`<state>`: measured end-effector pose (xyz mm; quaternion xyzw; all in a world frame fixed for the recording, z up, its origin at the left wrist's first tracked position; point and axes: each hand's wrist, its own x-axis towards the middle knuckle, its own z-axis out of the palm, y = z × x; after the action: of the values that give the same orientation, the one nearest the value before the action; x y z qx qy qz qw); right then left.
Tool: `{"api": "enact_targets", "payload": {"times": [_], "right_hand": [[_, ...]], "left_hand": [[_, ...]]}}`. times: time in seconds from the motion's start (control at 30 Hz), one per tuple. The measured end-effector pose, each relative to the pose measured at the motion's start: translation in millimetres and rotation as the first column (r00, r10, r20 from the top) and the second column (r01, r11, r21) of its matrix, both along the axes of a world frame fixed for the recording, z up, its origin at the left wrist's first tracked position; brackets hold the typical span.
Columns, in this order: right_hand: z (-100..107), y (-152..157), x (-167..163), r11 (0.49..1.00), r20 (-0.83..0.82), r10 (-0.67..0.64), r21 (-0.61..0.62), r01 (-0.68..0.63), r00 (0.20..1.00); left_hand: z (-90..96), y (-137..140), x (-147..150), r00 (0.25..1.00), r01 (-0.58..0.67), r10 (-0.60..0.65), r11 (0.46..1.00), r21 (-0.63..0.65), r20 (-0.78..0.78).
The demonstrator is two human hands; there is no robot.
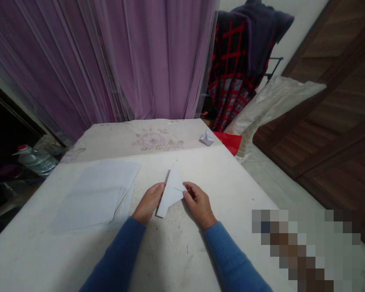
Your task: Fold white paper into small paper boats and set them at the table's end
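A folded sheet of white paper (170,192) is held between both hands over the middle of the table. It has a long straight left edge and a point toward the right, with a crease line near that point. My left hand (150,201) grips the long left edge, its thumb along the side and the other fingers mostly hidden. At the right point, my right hand (200,205) pinches the paper between thumb and fingers. Left of my left hand lies a stack of white paper sheets (94,194). A small folded paper piece (206,138) stands near the table's far right corner.
The table (237,227) wears a pale cover with a printed flower. Behind it hang purple curtains (158,56). A large water bottle (38,160) stands off the left side. To the right are a red bag (231,142), white plastic sheeting (270,105) and wooden doors (319,109).
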<state>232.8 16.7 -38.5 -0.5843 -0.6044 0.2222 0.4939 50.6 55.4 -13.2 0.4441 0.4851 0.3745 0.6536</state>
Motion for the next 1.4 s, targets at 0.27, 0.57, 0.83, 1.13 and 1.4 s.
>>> {"api": "enact_targets", "payload": {"times": [0.27,0.57,0.83,1.13,1.4], "right_hand": [[3.6,-1.8,-3.8,0.99,0.161,0.042,0.128,-0.063,0.986],[4.7,-2.0,-3.7,0.995,0.169,0.035,0.091,-0.051,0.985],[4.0,-0.6,-4.3,0.987,0.138,0.054,0.141,-0.074,0.989],[2.9,-2.4,-5.6,0.991,0.19,0.038,0.119,-0.061,0.981],[7.8,-5.5,-6.7,0.996,0.213,0.038,0.074,-0.055,0.976]], "left_hand": [[-2.3,0.8,-0.4,0.996,0.066,-0.068,0.997,-0.036,-0.054],[4.3,0.1,0.8,0.999,0.047,-0.045,0.998,0.052,-0.027],[1.4,2.6,-2.6,0.997,0.069,-0.066,0.995,0.069,-0.034],[1.0,2.9,-4.8,0.994,0.111,-0.111,0.992,0.067,-0.009],[5.5,1.5,-4.8,0.992,0.123,-0.123,0.992,0.011,0.014]]}}
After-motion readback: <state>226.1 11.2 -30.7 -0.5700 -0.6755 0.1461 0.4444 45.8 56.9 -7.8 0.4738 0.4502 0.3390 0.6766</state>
